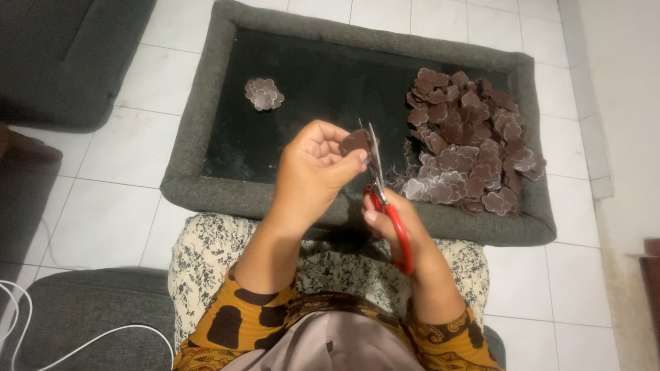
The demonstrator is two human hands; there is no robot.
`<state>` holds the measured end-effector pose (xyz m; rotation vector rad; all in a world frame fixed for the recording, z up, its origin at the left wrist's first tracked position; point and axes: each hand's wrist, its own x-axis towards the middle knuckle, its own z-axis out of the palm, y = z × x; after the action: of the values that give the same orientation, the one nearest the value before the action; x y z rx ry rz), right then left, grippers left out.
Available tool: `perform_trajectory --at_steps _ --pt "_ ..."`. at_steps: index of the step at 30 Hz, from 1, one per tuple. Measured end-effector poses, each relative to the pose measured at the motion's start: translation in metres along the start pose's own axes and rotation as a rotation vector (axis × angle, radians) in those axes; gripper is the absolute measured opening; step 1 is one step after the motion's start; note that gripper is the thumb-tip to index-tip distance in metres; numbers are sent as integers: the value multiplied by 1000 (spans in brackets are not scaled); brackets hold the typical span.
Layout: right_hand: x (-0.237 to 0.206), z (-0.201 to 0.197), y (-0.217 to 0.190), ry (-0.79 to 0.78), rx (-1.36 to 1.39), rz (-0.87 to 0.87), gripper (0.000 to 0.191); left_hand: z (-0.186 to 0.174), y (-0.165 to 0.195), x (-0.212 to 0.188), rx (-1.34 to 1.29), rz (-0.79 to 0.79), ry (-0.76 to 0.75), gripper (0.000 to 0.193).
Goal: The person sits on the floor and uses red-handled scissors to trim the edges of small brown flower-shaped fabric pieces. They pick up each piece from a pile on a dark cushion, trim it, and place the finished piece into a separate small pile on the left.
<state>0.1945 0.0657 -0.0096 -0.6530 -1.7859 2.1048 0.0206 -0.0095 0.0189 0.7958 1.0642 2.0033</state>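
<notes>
Head view, looking down at my lap. My left hand (313,168) pinches a small dark brown scalloped piece (355,141) between thumb and fingers, closed tight on it, held above the near rim of the grey padded tray (206,185). My right hand (395,223) is closed through the red handles of the scissors (382,189); the blades point up and away from me, their edges meeting the right side of the piece, just beside my left fingertips.

On the tray's black floor, to the right, lies a large loose heap of brown flower-shaped pieces (467,144); at the far left, well apart, sits a small neat stack of the same shapes (264,93). Tiny offcuts (397,180) are scattered near the heap's left edge. A patterned cloth (220,247) covers my knees, over white floor tiles (117,206).

Risks, as I judge them: the blades work very close to my left fingers, so a slip or an over-long cut could nick them. The piece is small and held only at one side; a twist could spoil its scalloped edge or drop it into the heap.
</notes>
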Motion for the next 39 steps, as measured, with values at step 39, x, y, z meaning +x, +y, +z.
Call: perform_trajectory --at_steps 39 --pt "-2 -3 7 -76 19 -38 35 -6 -2 0 21 -98 -93 17"
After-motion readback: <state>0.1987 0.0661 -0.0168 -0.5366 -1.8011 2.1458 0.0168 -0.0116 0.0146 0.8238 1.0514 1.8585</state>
